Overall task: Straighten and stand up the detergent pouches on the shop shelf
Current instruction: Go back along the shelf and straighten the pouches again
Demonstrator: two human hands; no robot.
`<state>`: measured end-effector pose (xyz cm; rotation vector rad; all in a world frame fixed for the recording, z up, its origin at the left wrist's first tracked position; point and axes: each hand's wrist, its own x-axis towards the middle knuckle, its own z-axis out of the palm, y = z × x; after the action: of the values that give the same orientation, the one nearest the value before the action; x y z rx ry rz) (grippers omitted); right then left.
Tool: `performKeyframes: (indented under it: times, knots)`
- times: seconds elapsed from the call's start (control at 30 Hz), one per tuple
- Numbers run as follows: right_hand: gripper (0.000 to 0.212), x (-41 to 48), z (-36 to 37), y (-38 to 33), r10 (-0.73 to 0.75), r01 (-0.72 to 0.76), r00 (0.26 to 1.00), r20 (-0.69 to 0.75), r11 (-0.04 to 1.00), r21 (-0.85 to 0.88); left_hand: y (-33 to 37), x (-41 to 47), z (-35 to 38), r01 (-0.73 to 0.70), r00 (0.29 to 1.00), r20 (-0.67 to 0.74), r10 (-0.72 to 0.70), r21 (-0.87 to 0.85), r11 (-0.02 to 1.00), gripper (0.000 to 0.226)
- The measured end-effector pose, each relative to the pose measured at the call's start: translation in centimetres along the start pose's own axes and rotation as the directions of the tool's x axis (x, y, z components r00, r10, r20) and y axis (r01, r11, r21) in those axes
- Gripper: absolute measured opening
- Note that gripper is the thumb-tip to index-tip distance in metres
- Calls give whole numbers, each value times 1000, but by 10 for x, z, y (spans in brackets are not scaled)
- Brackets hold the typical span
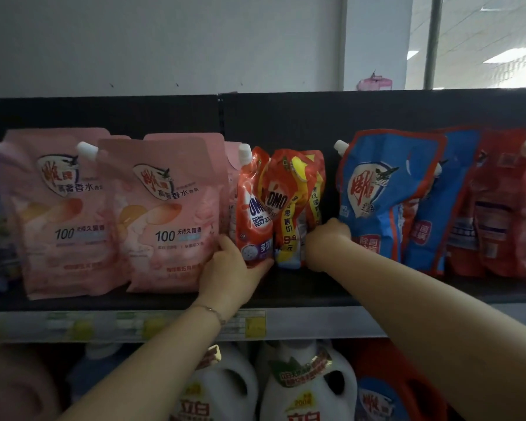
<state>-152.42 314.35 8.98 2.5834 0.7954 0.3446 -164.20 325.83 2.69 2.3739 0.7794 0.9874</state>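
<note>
Top shelf (pixel 301 290), centre section: two small red-orange OMO pouches stand side by side, touching. The left OMO pouch (pixel 252 208) is upright, white spout at its top. The right OMO pouch (pixel 295 202) is crumpled and folded in at its upper part.

Left grip (pixel 234 265): clamped on the base of the left OMO pouch, thumb up the pouch's left edge, fingers curled under its bottom. A thin bracelet (pixel 211 311) sits on that wrist.

Right grip (pixel 325 241): set against the lower right side of the right OMO pouch, between it and the blue pouch (pixel 377 192). Its fingers are hidden from view, so I cannot tell whether they hold anything.

Adjacent stock: pink pouches (pixel 170 214) to the left, upright and overlapping. The blue pouch leans, with red pouches (pixel 498 208) beyond it, also leaning. White jugs (pixel 304 387) stand on the level below.
</note>
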Motion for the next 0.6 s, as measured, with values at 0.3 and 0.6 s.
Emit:
performKeyframes:
  times: [0.3,0.6]
  knots:
    - [93,34,18,-40,204,-73,979,24,237,969,-3,0,15,33,995,-83,-56,-252,967,87]
    - [89,56,34,-13,43,17,999,-33,331,943,-7,6,18,32,998,-48,-46,-265,964,69]
